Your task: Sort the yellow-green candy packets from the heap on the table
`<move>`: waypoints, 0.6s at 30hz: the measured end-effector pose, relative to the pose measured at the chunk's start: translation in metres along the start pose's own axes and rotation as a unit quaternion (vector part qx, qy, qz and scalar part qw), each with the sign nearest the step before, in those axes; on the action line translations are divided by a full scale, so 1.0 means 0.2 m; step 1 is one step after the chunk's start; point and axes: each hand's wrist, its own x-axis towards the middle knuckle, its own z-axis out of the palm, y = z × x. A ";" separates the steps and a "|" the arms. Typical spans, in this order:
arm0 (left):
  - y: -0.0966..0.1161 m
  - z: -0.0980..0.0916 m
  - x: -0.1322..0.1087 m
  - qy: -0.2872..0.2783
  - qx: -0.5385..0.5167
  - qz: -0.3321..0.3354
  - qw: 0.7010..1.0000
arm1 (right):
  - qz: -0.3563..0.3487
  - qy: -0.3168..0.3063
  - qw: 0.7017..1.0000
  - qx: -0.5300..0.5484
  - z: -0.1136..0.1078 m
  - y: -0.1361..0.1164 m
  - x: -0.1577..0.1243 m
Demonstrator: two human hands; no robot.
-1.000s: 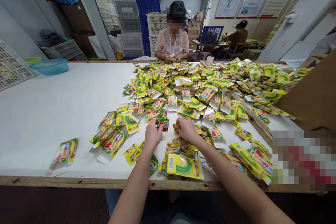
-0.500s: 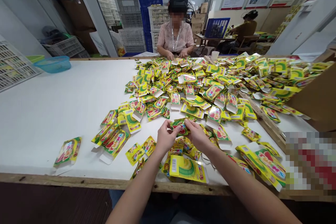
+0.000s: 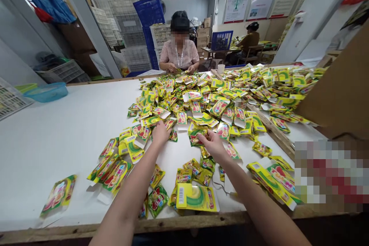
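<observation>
Between the thumb and fingers of my right hand [image 3: 213, 144] is a green candy packet [image 3: 196, 137], held over the white table near the pile's front edge. My left hand [image 3: 161, 133] reaches to the pile, its fingertips at the small packets and boxes; whatever it touches is mostly hidden. Yellow-green candy boxes [image 3: 220, 107], many with open white flaps, lie heaped ahead. Nearer me, a yellow box [image 3: 197, 197] lies by loose small packets [image 3: 203, 177] and a green packet [image 3: 157, 200]. Several boxes [image 3: 117, 175] stand in a row at the left.
Across the white table [image 3: 72, 130] a person [image 3: 180, 52] handles packets. A wooden strip [image 3: 271, 132] divides the pile at the right, beside a large cardboard box [image 3: 337, 92]. A blue basin [image 3: 46, 92] sits far left, a white cup [image 3: 221, 68] at the back.
My left hand has left the packet both hands held and moved left and forward to the pile. My right hand keeps a packet. A green packet now shows near the front edge. The view has shifted.
</observation>
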 end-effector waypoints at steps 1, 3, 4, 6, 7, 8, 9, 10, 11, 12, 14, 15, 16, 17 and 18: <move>-0.01 -0.01 -0.01 -0.011 0.013 0.013 1.000 | -0.011 -0.005 1.000 -0.021 0.00 0.00 0.00; -0.02 -0.05 -0.07 -0.020 0.034 0.036 0.999 | -0.041 0.010 0.996 -0.075 -0.02 -0.03 -0.01; -0.02 -0.07 -0.12 -0.018 0.043 0.048 0.998 | -0.059 0.030 0.993 -0.096 -0.04 -0.05 -0.02; -0.02 -0.10 -0.23 -0.005 0.051 0.077 0.996 | -0.106 0.083 0.985 -0.104 -0.06 -0.09 -0.03; -0.02 -0.10 -0.29 0.006 0.046 0.093 0.995 | -0.132 0.112 0.980 -0.094 -0.06 -0.11 -0.04; -0.01 -0.10 -0.35 0.017 0.030 0.111 0.993 | -0.160 0.137 0.974 -0.079 -0.06 -0.13 -0.05; -0.01 -0.08 -0.41 0.028 0.005 0.130 0.991 | -0.188 0.155 0.968 -0.066 -0.05 -0.14 -0.07; -0.01 -0.07 -0.46 0.036 -0.028 0.147 0.988 | -0.216 0.166 0.960 -0.061 -0.04 -0.15 -0.09; -0.01 -0.04 -0.50 0.041 -0.064 0.164 0.984 | -0.242 0.171 0.953 -0.067 -0.03 -0.15 -0.10; -0.01 -0.02 -0.53 0.045 -0.096 0.179 0.978 | -0.265 0.171 0.945 -0.083 -0.02 -0.16 -0.11; -0.02 0.02 -0.56 0.056 -0.133 0.207 0.968 | -0.291 0.146 0.936 -0.135 0.00 -0.16 -0.13; -0.03 0.03 -0.57 0.063 -0.137 0.219 0.964 | -0.289 0.117 0.936 -0.162 0.00 -0.16 -0.14; -0.05 0.04 -0.57 0.071 -0.134 0.232 0.961 | -0.278 0.079 0.940 -0.184 0.00 -0.16 -0.14; -0.06 0.05 -0.56 0.077 -0.125 0.246 0.958 | -0.260 0.036 0.943 -0.202 -0.01 -0.17 -0.14; -0.07 0.05 -0.56 0.080 -0.115 0.260 0.955 | -0.241 -0.005 0.946 -0.216 -0.02 -0.17 -0.14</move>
